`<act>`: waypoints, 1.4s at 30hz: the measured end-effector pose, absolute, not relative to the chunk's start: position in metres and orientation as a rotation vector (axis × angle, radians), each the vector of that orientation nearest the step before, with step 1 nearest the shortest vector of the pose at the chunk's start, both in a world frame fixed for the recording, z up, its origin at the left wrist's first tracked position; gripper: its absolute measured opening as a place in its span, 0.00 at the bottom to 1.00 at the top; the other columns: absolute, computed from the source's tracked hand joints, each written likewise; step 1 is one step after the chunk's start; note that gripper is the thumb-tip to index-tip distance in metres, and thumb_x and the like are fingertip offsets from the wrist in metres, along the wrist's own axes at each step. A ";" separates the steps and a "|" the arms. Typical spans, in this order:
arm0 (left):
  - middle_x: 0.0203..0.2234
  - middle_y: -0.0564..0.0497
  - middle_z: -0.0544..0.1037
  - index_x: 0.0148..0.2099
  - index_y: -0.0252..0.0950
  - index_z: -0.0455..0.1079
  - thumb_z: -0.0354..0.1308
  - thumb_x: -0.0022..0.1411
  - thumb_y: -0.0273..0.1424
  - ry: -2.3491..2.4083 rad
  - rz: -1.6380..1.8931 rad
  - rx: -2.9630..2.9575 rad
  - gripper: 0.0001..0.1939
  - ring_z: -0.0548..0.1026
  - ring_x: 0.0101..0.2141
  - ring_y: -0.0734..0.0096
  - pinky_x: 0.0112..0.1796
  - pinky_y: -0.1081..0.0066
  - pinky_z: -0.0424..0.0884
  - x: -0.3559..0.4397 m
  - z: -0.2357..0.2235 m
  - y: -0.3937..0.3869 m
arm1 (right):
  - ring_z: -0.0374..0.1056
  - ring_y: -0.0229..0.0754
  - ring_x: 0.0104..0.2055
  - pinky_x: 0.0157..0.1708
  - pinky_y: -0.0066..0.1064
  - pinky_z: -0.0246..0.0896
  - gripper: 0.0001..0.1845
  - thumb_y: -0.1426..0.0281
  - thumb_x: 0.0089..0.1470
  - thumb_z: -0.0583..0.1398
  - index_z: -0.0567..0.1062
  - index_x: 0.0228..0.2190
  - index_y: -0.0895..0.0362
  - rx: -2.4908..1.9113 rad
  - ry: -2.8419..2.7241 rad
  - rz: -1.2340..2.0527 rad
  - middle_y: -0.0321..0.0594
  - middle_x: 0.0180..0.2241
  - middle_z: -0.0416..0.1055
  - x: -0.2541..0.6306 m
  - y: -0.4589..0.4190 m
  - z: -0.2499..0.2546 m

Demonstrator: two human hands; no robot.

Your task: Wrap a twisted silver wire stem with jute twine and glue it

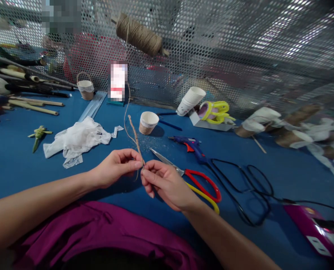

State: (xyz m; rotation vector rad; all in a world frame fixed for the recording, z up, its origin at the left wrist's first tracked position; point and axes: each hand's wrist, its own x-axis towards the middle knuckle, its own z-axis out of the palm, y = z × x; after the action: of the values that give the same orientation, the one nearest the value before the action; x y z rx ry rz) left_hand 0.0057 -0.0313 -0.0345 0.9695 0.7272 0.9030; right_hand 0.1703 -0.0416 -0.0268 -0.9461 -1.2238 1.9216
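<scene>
Between my two hands a thin brown stick wrapped in twine points up and away from me. My left hand pinches its lower part between thumb and fingers. Close against it, my right hand is closed at the stick's bottom end, where a loose strand of twine hangs. From the stick, the twine runs up to a large spool on the mesh wall. Just beyond my hands stands a small paper cup with a brown wrapped lower half. Scissors with red and yellow handles lie beside my right hand.
A blue glue gun with its black cord lies to the right, near a purple power strip. White lace is heaped on the left, by a small basket. Stacked cups and a tape box stand against the mesh.
</scene>
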 end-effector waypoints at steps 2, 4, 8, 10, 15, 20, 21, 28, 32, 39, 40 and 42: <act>0.19 0.57 0.67 0.29 0.32 0.64 0.63 0.48 0.33 0.697 0.881 0.944 0.12 0.60 0.18 0.84 0.20 0.79 0.53 0.005 -0.034 -0.032 | 0.60 0.28 0.17 0.15 0.20 0.53 0.10 0.67 0.45 0.62 0.67 0.24 0.58 -0.909 -1.171 2.016 0.30 0.19 0.65 0.171 -0.041 -0.026; 0.19 0.56 0.67 0.29 0.32 0.64 0.63 0.48 0.33 0.679 0.872 0.941 0.12 0.60 0.18 0.84 0.20 0.79 0.53 0.005 -0.034 -0.032 | 0.60 0.28 0.17 0.15 0.20 0.53 0.11 0.65 0.45 0.62 0.66 0.23 0.58 -0.897 -1.158 2.063 0.30 0.18 0.65 0.171 -0.040 -0.025; 0.19 0.58 0.66 0.29 0.32 0.64 0.61 0.51 0.32 0.744 0.915 1.010 0.10 0.60 0.19 0.85 0.20 0.79 0.53 0.007 -0.036 -0.031 | 0.61 0.30 0.19 0.17 0.22 0.57 0.08 0.66 0.47 0.60 0.67 0.25 0.57 -1.062 -1.385 1.760 0.31 0.20 0.65 0.169 -0.040 -0.026; 0.20 0.58 0.66 0.29 0.32 0.64 0.60 0.52 0.32 0.812 0.945 1.071 0.09 0.60 0.19 0.84 0.21 0.79 0.55 0.008 -0.037 -0.031 | 0.61 0.31 0.20 0.19 0.23 0.59 0.06 0.68 0.48 0.60 0.68 0.26 0.57 -1.181 -1.559 1.459 0.31 0.20 0.65 0.169 -0.041 -0.029; 0.21 0.57 0.66 0.29 0.32 0.64 0.58 0.53 0.32 0.878 0.956 1.147 0.08 0.61 0.20 0.83 0.22 0.78 0.57 0.009 -0.036 -0.033 | 0.62 0.34 0.23 0.21 0.25 0.61 0.05 0.68 0.51 0.57 0.68 0.26 0.57 -1.249 -1.727 1.173 0.33 0.20 0.64 0.169 -0.045 -0.033; 0.21 0.57 0.66 0.29 0.32 0.64 0.58 0.52 0.33 0.860 0.947 1.144 0.09 0.61 0.20 0.82 0.22 0.77 0.57 0.008 -0.035 -0.033 | 0.63 0.33 0.21 0.20 0.24 0.62 0.04 0.69 0.51 0.57 0.68 0.27 0.57 -1.212 -1.600 1.396 0.33 0.21 0.66 0.168 -0.044 -0.028; 0.21 0.57 0.66 0.29 0.32 0.64 0.58 0.52 0.33 0.855 0.945 1.143 0.09 0.61 0.20 0.82 0.22 0.77 0.57 0.008 -0.035 -0.033 | 0.63 0.32 0.21 0.19 0.24 0.62 0.05 0.69 0.50 0.57 0.68 0.27 0.58 -1.199 -1.581 1.440 0.33 0.21 0.66 0.168 -0.044 -0.026; 0.20 0.57 0.67 0.30 0.32 0.64 0.60 0.51 0.34 0.764 0.879 1.054 0.11 0.62 0.20 0.82 0.23 0.78 0.56 0.006 -0.036 -0.033 | 0.62 0.29 0.19 0.17 0.21 0.58 0.07 0.68 0.49 0.60 0.68 0.25 0.59 -1.031 -1.367 1.794 0.32 0.21 0.66 0.170 -0.041 -0.025; 0.20 0.56 0.67 0.31 0.32 0.64 0.59 0.52 0.34 0.733 0.862 1.045 0.10 0.62 0.20 0.82 0.22 0.78 0.55 0.006 -0.037 -0.032 | 0.61 0.29 0.19 0.17 0.21 0.56 0.09 0.66 0.48 0.59 0.67 0.24 0.58 -0.975 -1.298 1.914 0.31 0.21 0.66 0.170 -0.041 -0.025; 0.21 0.58 0.65 0.29 0.32 0.63 0.58 0.53 0.32 0.910 0.982 1.170 0.09 0.60 0.20 0.83 0.22 0.78 0.57 0.011 -0.036 -0.033 | 0.64 0.36 0.24 0.25 0.28 0.61 0.04 0.69 0.50 0.58 0.68 0.27 0.56 -1.261 -1.795 1.011 0.34 0.21 0.66 0.168 -0.046 -0.029; 0.20 0.58 0.64 0.28 0.32 0.63 0.58 0.52 0.33 0.930 0.986 1.181 0.09 0.60 0.20 0.83 0.22 0.78 0.57 0.012 -0.035 -0.033 | 0.65 0.37 0.25 0.26 0.30 0.61 0.04 0.69 0.51 0.57 0.69 0.27 0.56 -1.262 -1.867 0.883 0.35 0.21 0.67 0.168 -0.047 -0.029; 0.20 0.57 0.65 0.28 0.32 0.63 0.58 0.52 0.33 0.955 0.992 1.201 0.09 0.60 0.20 0.82 0.22 0.78 0.57 0.012 -0.035 -0.033 | 0.66 0.38 0.26 0.28 0.31 0.62 0.05 0.69 0.53 0.55 0.70 0.27 0.56 -1.258 -1.955 0.739 0.37 0.22 0.68 0.169 -0.048 -0.031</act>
State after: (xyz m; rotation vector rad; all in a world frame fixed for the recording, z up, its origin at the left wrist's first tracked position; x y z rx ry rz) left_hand 0.0121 -0.0328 -0.0349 1.2008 0.9551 0.9919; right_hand 0.1688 -0.0478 -0.0305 -1.2581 -1.9554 0.7392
